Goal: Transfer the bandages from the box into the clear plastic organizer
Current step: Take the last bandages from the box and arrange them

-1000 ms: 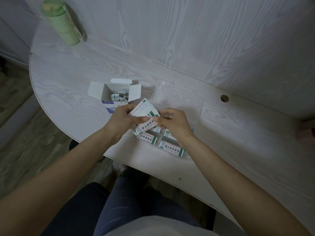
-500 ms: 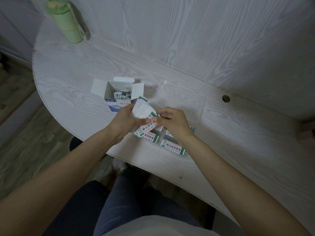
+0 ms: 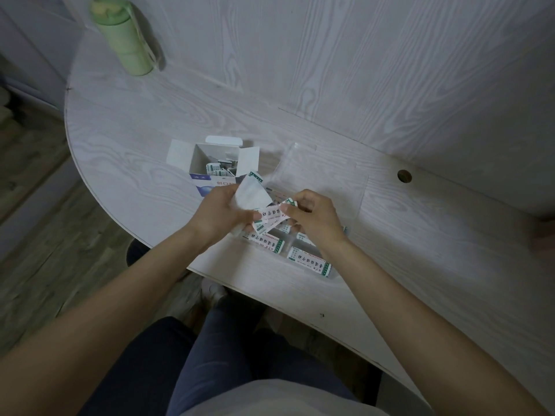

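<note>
Right across the middle of the frame runs a big white table (image 3: pixel 126 151) with a wood-grain look and a round edge, likely chosen so everything sits close to the person. At the upper left stands a smooth green bottle (image 3: pixel 124 37), well away from the work. Near the center sits the small cardboard box (image 3: pixel 214 163), its flaps folded open so a hand can reach in; a few bandages are left inside. Just right of it and below lies the clear plastic organizer (image 3: pixel 327 274), hard and see-through, its lid tipped back toward the wall. Some flat wrapped bandages with green ends already lie in its little sections. Over the organizer, the left hand (image 3: pixel 219 216) grips a bunch of thin paper-wrapped bandages (image 3: pixel 255 195), fanned out so one can be picked. The right hand (image 3: pixel 315 219) pinches one strip (image 3: pixel 271 213) from that bunch between thumb and fingers, probably to pull it free and drop it below. The job looks partly done.
</note>
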Available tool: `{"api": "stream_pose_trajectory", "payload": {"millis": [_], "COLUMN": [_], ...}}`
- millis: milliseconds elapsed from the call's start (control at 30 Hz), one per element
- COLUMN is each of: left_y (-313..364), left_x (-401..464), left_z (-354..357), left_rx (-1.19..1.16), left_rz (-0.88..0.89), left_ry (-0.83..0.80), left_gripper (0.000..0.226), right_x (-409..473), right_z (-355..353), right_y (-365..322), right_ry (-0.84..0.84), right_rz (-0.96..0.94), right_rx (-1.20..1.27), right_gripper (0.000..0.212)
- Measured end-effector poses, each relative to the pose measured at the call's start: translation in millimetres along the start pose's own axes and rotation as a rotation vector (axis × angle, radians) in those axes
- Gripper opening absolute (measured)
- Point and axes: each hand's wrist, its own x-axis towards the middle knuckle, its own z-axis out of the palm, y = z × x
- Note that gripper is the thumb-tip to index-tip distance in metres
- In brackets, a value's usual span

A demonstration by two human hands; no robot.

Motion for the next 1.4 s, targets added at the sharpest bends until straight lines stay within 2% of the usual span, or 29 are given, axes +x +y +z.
{"api": "stream_pose_trajectory", "payload": {"millis": [133,233,333,467,633,900,1067,1133,1267,1400], "left_y": [0,-1,-1,-11,-22,-34,-33,-34,-30,-31], "left_x": [2,3,3,3,4,4,2,3,2,3], "left_z": [-4,-5,-5,-12,-19,-16,-16,-17,-15,-19], "left_rx": [0.168,0.185,0.182,0.090,0.142,0.094,0.004,-0.008,-0.026,-0.041], "left_rz": [0.052,0.092,0.128,0.118,0.125,0.091,0.090,0.101,0.112,0.115], "left_ry": [0.017,-0.003,0.000,0.058,0.102,0.090,0.123,0.119,0.107,0.066], "left_gripper": [0.031,0.023,0.016,0.018,0.015,0.016,0.004,0.006,0.014,0.003], "right_x": [2,3,2,-2,-6,-11,-9,-7,-3,-3], "right_z": [-5,-3,-2,2,13,33,39,41,46,44], "right_y": [-4,-6,-5,5,25,35,35,36,41,35], "right_ry": [-0.126,-0.126,-0.142,-0.069,0.026,0.038,0.007,0.011,0.031,0.009], "right_rz": [-0.112,-0.156,-0.115,-0.102,-0.073,-0.210,-0.349,-0.380,-0.418,-0.426], "right_rx": [-0.256,-0.405,-0.390,-0.389,-0.448,-0.786,-1.079,-1.186,-1.304,-1.307], "right_gripper": [0.024,0.017,0.011,0.009,0.017,0.012,0.020,0.024,0.024,0.023]}}
